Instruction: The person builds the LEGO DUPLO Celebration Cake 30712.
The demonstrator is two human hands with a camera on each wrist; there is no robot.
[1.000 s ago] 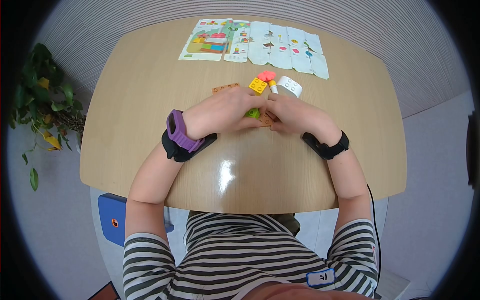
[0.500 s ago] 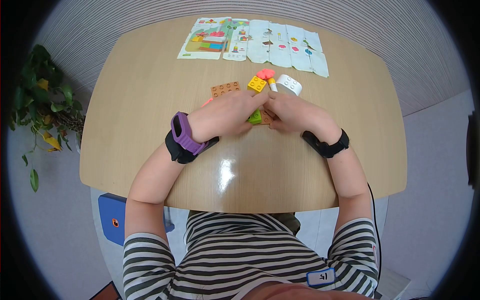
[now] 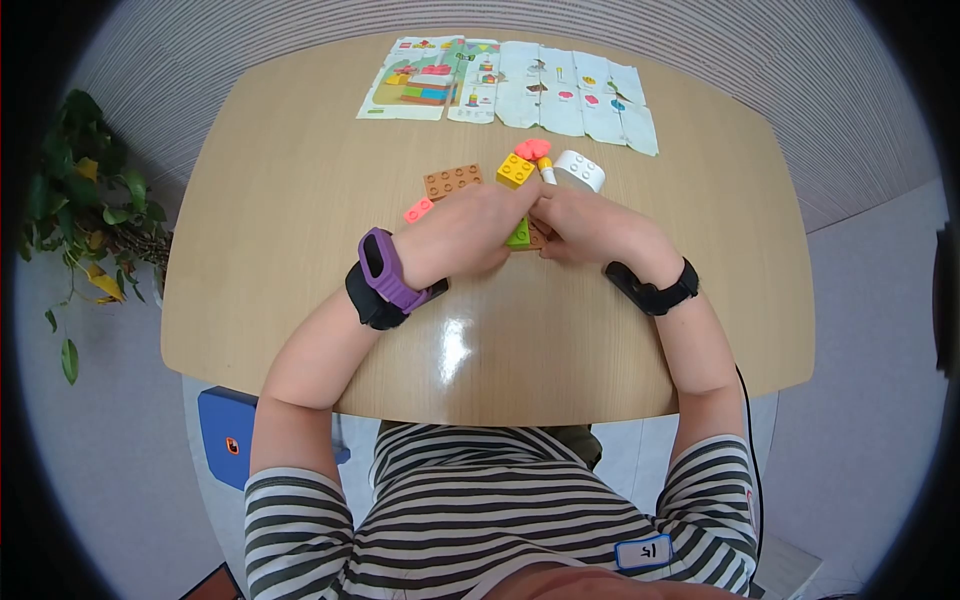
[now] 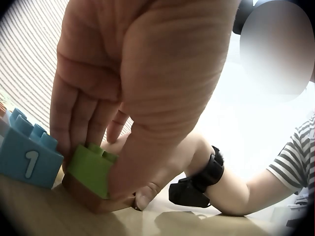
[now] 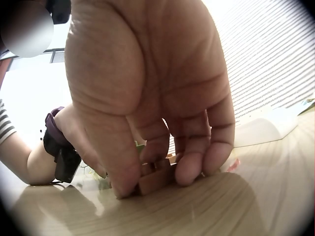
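Both hands meet at a small brown plate. The left hand (image 3: 465, 232) pinches a green brick (image 3: 518, 234) between thumb and fingers. In the left wrist view the green brick (image 4: 91, 169) sits on top of the brown plate (image 4: 88, 195). With thumb on one side and fingertips on the other, the right hand (image 3: 592, 226) grips the same plate (image 5: 157, 179), low at the tabletop. A blue brick marked 1 (image 4: 29, 157) stands beside the left fingers and is hidden in the head view.
Behind the hands lie a yellow brick (image 3: 515, 170), a pink piece (image 3: 533, 149), a yellow-and-white candle piece (image 3: 547, 171) and a white brick (image 3: 580, 171). Another brown plate (image 3: 453, 181) and a pink brick (image 3: 418, 210) lie left. Instruction sheets (image 3: 560, 92) lie farther back.
The left hand has shifted right, uncovering the left brown plate and the pink brick. The right hand has stayed nearly in place at the small plate.
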